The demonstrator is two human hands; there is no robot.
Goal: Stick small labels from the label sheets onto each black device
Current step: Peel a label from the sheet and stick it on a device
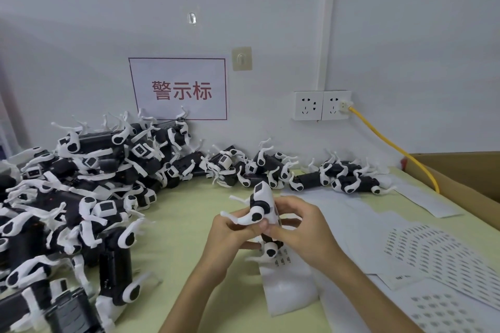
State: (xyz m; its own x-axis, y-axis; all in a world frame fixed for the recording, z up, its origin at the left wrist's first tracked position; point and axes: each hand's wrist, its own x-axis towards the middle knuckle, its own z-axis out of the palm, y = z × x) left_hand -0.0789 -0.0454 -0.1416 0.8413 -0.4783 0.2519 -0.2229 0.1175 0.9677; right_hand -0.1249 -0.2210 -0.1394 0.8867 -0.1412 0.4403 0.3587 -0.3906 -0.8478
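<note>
Device point(261, 197): black body with white legs and head, held above the table point(176, 251) at centre, head upward, between both hands. The left hand point(230, 230) grips it from the left, fingers curled at a white leg. The right hand point(303, 227) grasps its right side, with the thumb against the body. Whether a label sits under the fingers cannot be told.

One sheet point(289, 278) lies on the table directly below the hands, with a few small labels near its top edge. More label sheets point(433, 251) lie spread to the right.

A pile point(81, 197) of like devices covers the left of the table. A row point(270, 170) of them runs along the wall.

The wall carries a sign point(178, 89) and sockets point(322, 105) with a yellow cable point(392, 146) plugged in. A cardboard box point(460, 176) stands at far right.
</note>
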